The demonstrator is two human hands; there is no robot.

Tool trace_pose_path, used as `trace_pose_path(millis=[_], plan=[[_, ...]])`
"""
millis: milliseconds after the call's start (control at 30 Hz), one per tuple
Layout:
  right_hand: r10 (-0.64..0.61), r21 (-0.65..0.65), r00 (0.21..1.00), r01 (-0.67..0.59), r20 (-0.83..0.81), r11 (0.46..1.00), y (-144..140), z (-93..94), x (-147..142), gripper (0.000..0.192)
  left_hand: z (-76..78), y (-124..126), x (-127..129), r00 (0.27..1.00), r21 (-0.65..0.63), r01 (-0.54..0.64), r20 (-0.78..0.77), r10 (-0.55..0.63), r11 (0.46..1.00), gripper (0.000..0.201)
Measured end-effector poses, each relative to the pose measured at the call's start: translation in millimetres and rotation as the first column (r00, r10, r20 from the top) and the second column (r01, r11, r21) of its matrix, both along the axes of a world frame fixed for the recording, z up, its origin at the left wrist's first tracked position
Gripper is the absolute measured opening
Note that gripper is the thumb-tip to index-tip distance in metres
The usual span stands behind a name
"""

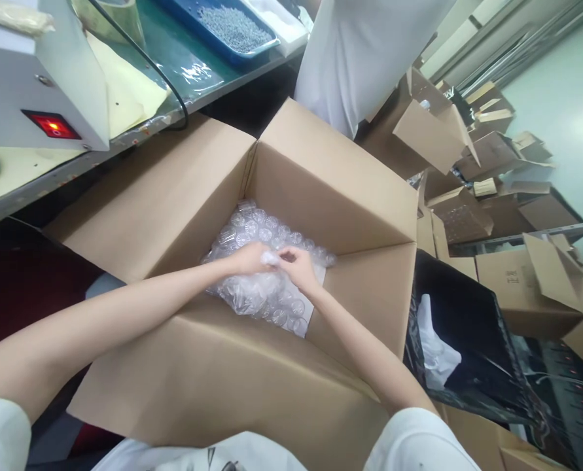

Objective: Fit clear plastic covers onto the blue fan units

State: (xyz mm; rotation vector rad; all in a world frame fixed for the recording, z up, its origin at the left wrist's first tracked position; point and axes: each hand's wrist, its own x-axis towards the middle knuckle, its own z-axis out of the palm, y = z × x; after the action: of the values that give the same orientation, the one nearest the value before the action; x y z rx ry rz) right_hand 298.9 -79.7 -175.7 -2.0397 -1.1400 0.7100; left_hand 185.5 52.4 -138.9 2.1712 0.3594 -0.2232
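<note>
Both my hands are down inside an open cardboard box (330, 190). A thin, translucent plastic bag (254, 291) lies in it, its top gathered into a bunch between my hands. My left hand (248, 258) is closed around the bunched plastic from the left. From the right, my right hand (298, 267) pinches the same bunch with thumb and fingers. Around and under the bag spreads clear plastic with large round bubbles (259, 226), like bubble wrap. What the bag contains is hard to make out.
A workbench at upper left carries a white machine with a lit red switch (53, 125), a tape roll (117, 19) and a blue tray of small grey pieces (232, 29). A person in white clothing (340, 65) stands beyond the box. A black-covered surface (462, 314) and several open cartons (512, 275) are at right.
</note>
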Motion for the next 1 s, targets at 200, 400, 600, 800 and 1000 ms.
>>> trace_pose_path(millis=[200, 400, 600, 800, 1000], plan=[[-0.014, -0.227, 0.999, 0.023, 0.044, 0.974, -57.3, -50.0, -15.4, 0.029, -1.6, 17.7, 3.5, 0.981, 0.054, -0.186, -0.05, 0.189, 0.981, 0.023], [0.231, -0.523, 0.972, -0.173, 0.047, 0.834, -134.5, -92.3, -14.6, 0.038, 0.6, 18.7, 2.0, 0.989, 0.075, -0.126, -0.068, 0.131, 0.989, 0.019], [0.327, -0.585, 0.942, -0.225, 0.072, 0.779, -135.8, -112.4, -4.2, 0.032, 4.7, 17.0, 0.8, 0.992, 0.06, -0.078, -0.091, 0.083, 0.995, 0.021], [0.302, -0.568, 0.947, -0.19, 0.109, 0.801, -128.8, -125.0, -9.8, 0.023, 3.9, 17.9, -0.3, 0.991, 0.055, -0.07, -0.108, 0.076, 0.996, 0.021], [0.219, -0.517, 0.971, -0.14, 0.095, 0.845, -112.5, -122.4, -1.0, 0.024, 4.5, 18.3, -1.3, 0.986, 0.1, -0.042, -0.154, 0.057, 0.994, 0.021]])
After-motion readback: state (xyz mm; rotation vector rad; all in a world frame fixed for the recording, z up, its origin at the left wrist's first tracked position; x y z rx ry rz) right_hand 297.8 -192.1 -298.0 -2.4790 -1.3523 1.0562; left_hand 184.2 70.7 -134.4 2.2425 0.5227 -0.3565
